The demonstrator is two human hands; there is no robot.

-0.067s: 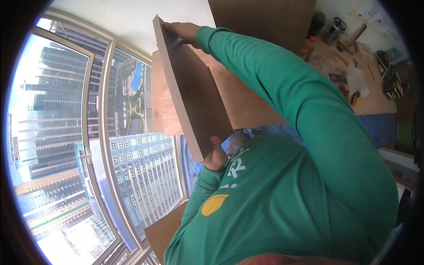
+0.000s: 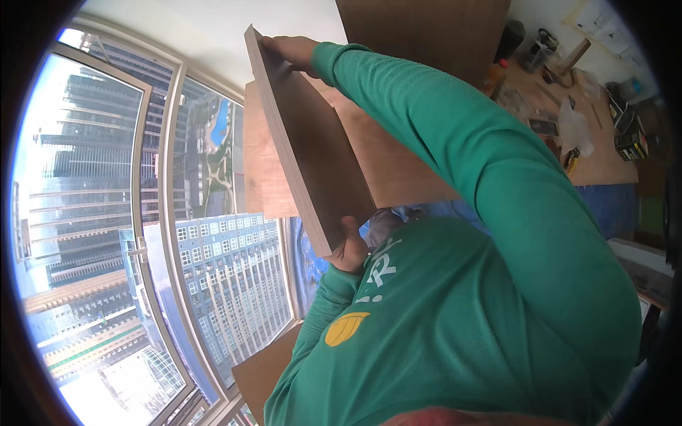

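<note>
A dark brown wooden board (image 2: 312,142) with a paler, grained long edge is held on its side, tilted, in front of my body. My right hand (image 2: 293,52) grips its far end, with the fingers partly hidden behind the board. At the near end my left hand (image 2: 349,250) holds the lower corner, its thumb lying on the brown face and its other fingers mostly out of sight. Beneath and beyond the board is a light wooden work surface (image 2: 405,167).
Large windows (image 2: 160,177) with tall buildings outside line the left. On the right, a workbench (image 2: 600,167) carries tools, a clear plastic bag (image 2: 574,128) and boxes. A large brown panel (image 2: 419,35) stands at the back. Another brown panel (image 2: 264,366) is by my left elbow.
The near end of the board and my left hand have shifted very slightly to the right. My right hand keeps its grip at the far end.
</note>
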